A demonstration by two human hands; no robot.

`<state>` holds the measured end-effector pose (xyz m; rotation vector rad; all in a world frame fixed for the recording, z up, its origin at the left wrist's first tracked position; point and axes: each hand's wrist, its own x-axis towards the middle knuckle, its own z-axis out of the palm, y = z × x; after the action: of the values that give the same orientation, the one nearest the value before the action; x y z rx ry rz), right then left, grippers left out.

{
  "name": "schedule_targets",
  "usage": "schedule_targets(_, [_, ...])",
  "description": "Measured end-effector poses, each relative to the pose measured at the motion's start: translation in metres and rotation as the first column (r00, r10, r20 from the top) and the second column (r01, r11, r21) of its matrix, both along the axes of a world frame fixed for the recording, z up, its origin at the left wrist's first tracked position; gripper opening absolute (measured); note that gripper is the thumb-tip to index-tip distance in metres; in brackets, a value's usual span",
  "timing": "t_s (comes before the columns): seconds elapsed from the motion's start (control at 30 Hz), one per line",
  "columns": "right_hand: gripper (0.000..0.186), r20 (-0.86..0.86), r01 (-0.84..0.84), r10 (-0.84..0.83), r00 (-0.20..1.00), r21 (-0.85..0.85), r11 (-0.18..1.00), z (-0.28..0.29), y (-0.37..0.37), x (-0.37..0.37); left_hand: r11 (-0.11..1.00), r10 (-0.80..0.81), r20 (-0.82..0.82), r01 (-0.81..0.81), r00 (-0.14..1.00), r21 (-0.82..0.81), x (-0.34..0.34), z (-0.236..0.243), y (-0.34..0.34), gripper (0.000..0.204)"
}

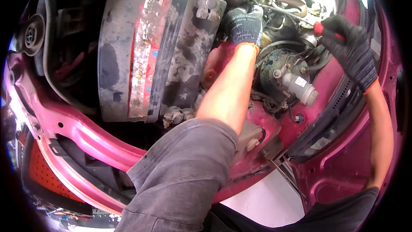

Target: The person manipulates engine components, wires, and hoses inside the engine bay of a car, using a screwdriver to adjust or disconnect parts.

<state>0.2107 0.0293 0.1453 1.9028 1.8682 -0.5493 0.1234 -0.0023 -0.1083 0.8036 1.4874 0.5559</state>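
My right hand (pixel 349 51), in a dark work glove with an orange cuff, grips a screwdriver (pixel 318 28) by its red and black handle. A thin metal shaft appears to run from the handle leftward over the engine parts; its tip is hard to make out. Deep in the engine bay, my left hand (pixel 244 25), gloved alike, reaches between the battery and the metal parts. Its fingers curl inward, and what they hold is hidden. Close to its left stands the grey, stained car battery (pixel 189 56), with a clamp (pixel 209 2) on its far terminal.
Right of my left forearm sits a round dark brake booster (pixel 279 66) with a pale cylinder (pixel 301 89) jutting from it. Pink bodywork (pixel 103 139) curves round the near left. A perforated orange panel (pixel 47 172) lies lower left. Hoses and brackets crowd the far side.
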Motion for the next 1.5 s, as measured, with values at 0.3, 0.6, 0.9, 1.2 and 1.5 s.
schedule_targets(0.3, [0.033, 0.201, -0.548, 0.552, 0.809, -0.077, 0.833, 0.013, -0.012, 0.012, 0.996, -0.085, -0.038, 0.085, 0.996, 0.010, 0.005, 0.005, -0.011, 0.032])
schedule_targets(0.6, [0.026, 0.149, -0.483, 0.494, 0.857, -0.107, 0.869, 0.004, -0.007, 0.009, 0.993, 0.069, 0.031, -0.072, 0.997, 0.090, 0.001, 0.006, -0.010, 0.025])
schedule_targets(0.9, [0.022, 0.036, -0.125, 0.134, 0.990, -0.180, 0.976, 0.002, 0.006, 0.020, 0.995, 0.030, 0.002, -0.030, 1.000, 0.093, 0.015, -0.013, -0.015, 0.031])
schedule_targets(1.2, [0.042, 0.247, -0.629, 0.655, 0.714, -0.183, 0.755, 0.010, -0.015, 0.000, 0.997, -0.066, -0.020, 0.067, 0.998, 0.045, -0.002, 0.005, -0.008, 0.029])
schedule_targets(1.5, [0.034, 0.130, 0.266, -0.239, 0.962, -0.265, 0.927, 0.013, 0.027, -0.016, 0.996, 0.025, 0.039, -0.028, 0.999, 0.080, 0.001, -0.002, -0.008, 0.033])
